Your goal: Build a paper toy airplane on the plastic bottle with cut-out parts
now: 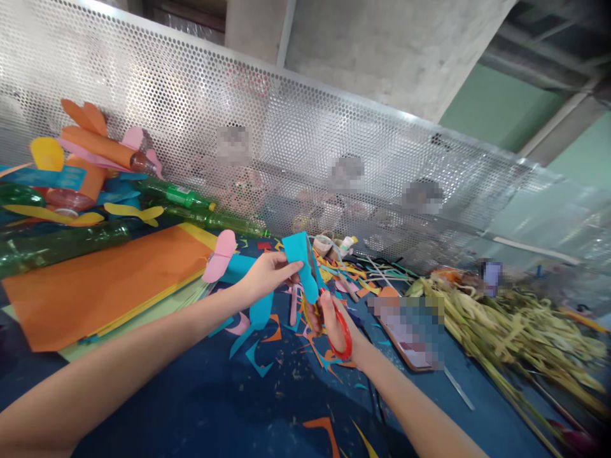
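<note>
No legible text, only a small, unreadable label (180,190) on a green bottle (195,200)

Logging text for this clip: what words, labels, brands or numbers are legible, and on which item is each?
None can be read.
Label on the green bottle: too small.
Pale marks on the blue strip at far left: too blurred to tell whether they are text.
Phone screen: blurred.
White bottle with yellow cap: no legible print.

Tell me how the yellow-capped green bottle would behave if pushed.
The yellow-capped green bottle lies on its side, so its round body would probably roll, though the neighbouring bottle may check that. Its see-through walls look like thin plastic, so it is probably light and might dent.
</note>
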`<act>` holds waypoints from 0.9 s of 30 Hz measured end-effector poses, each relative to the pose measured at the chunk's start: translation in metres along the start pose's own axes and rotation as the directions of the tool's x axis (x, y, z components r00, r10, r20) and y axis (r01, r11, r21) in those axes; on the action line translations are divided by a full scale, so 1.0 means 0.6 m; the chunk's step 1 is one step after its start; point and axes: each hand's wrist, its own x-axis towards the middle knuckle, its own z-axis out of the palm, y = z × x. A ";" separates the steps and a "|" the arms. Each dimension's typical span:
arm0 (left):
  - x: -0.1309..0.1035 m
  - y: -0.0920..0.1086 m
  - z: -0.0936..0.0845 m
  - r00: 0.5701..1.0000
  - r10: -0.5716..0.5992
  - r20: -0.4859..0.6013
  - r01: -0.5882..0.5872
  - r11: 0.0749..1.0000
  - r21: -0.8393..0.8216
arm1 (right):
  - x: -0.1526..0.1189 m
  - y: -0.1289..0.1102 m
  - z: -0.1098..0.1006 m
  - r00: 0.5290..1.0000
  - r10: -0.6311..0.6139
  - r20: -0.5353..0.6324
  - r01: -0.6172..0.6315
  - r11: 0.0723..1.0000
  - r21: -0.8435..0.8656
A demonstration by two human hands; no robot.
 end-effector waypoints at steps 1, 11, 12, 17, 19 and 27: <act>0.000 0.001 0.001 1.000 -0.006 -0.002 0.006 1.000 -0.007 | 0.000 0.000 0.000 1.000 -0.002 -0.003 0.002 1.000 -0.010; -0.003 0.000 0.005 0.999 -0.031 -0.018 0.030 0.998 -0.047 | -0.002 0.001 0.005 0.997 0.060 -0.052 -0.059 0.998 0.024; -0.003 0.001 0.005 0.999 -0.035 -0.016 0.034 0.998 -0.055 | -0.002 0.004 0.005 0.998 0.052 -0.047 -0.051 0.998 0.020; -0.004 0.005 0.007 0.999 -0.051 -0.009 0.050 0.996 -0.079 | -0.002 0.010 0.004 0.999 0.031 -0.040 -0.031 1.000 -0.004; -0.004 0.006 0.007 0.999 -0.050 -0.009 0.050 0.996 -0.079 | -0.002 0.011 0.004 0.998 0.034 -0.054 -0.035 0.999 -0.017; -0.004 0.007 0.004 0.999 -0.050 -0.013 0.049 0.996 -0.069 | -0.001 0.018 0.001 0.998 0.008 -0.056 -0.011 0.998 -0.069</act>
